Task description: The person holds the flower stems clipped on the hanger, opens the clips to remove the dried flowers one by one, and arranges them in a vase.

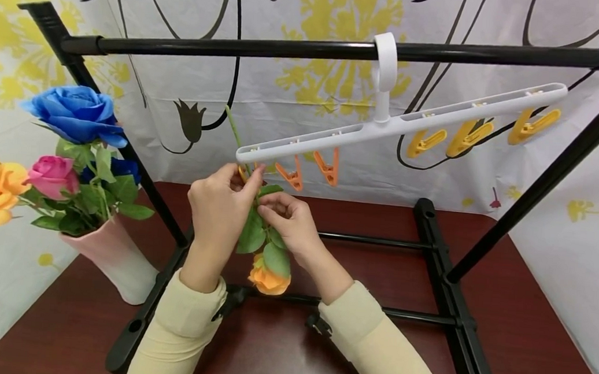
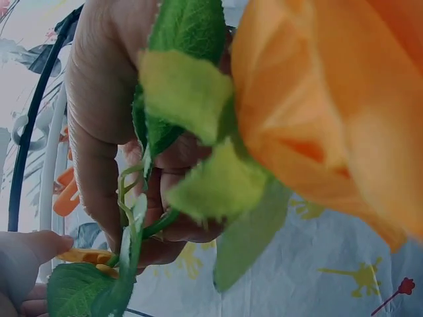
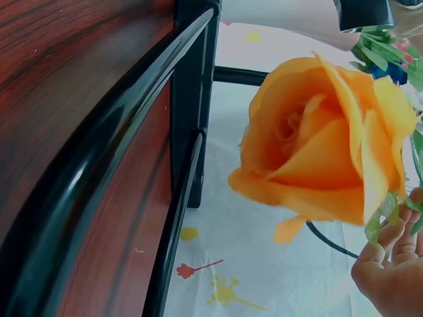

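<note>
An artificial orange rose (image 1: 270, 276) hangs head down under the left end of a white clip hanger (image 1: 408, 124), its stem rising past that end. My left hand (image 1: 220, 207) pinches a yellow-orange clothespin (image 2: 86, 255) at the stem, right below the hanger's end. Lower down, my right hand (image 1: 294, 224) grips the rose's stem between thumb and fingers, among green leaves (image 1: 251, 233). In the right wrist view the blossom (image 3: 317, 142) fills the middle, with fingers behind it. Two orange clothespins (image 1: 328, 166) dangle beside my hands.
The hanger hooks over the top bar (image 1: 226, 47) of a black rack standing on a dark red table (image 1: 288, 348). Several yellow clothespins (image 1: 470, 138) hang on its right half. At left, a pink-and-white vase (image 1: 122, 261) holds blue, pink and orange roses. Patterned cloth (image 1: 306, 95) hangs behind.
</note>
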`<state>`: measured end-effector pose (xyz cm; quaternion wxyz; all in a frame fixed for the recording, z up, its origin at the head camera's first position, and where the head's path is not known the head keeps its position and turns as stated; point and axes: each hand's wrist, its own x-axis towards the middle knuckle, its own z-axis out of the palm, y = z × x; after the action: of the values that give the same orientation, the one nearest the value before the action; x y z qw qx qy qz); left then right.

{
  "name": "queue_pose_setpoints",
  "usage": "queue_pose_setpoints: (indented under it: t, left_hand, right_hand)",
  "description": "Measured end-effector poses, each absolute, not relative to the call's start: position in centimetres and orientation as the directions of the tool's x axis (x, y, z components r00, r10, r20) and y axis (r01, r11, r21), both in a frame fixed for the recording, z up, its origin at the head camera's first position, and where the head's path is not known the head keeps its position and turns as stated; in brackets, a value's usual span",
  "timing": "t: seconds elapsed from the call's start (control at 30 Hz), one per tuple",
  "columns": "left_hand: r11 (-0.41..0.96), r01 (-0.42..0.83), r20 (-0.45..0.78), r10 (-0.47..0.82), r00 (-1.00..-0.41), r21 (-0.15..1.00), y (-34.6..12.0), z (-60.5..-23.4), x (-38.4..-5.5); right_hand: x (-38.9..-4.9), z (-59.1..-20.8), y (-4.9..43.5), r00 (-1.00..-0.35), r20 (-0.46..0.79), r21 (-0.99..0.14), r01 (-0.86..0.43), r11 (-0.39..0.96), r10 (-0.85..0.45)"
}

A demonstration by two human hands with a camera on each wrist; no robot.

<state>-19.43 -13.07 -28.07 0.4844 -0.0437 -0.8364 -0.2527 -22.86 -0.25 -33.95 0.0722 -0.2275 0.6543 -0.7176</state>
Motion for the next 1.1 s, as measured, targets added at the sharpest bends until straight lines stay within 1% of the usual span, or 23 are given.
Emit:
queue_pose_setpoints:
  t: [0.17,0.5,0.63,0.83,1.1]
  left_hand:
    - [0.873,0.330,0.836,-0.143,-0.530,0.358,-13.1,-28.2,-19.5]
    - [0.842,0.381,0.835,-0.138,-0.533,0.382,-13.3,-27.8,-19.5]
    - [0.828,0.395,0.827,-0.138,-0.545,0.399,-13.5,-27.7,-19.6]
    - [0.826,0.395,0.818,-0.129,-0.560,0.401,-13.8,-27.6,-19.6]
    - [0.813,0.394,0.809,-0.153,-0.567,0.429,-14.7,-27.6,-19.9]
  right_hand:
    - [-22.9,-34.1,-0.4,-0.889,0.219,-0.974,-0.176,-0.142,-0.402]
    - [-23.3,-34.3,-0.5,-0.895,0.225,-0.972,-0.182,-0.147,-0.384]
    - [-23.4,-34.4,-0.5,-0.904,0.209,-0.976,-0.170,-0.134,-0.374]
    - [-23.3,-34.6,0.4,-0.920,0.173,-0.985,-0.156,-0.078,-0.351]
    - [-22.9,-34.8,2.2,-0.913,0.173,-0.980,-0.198,0.031,-0.370]
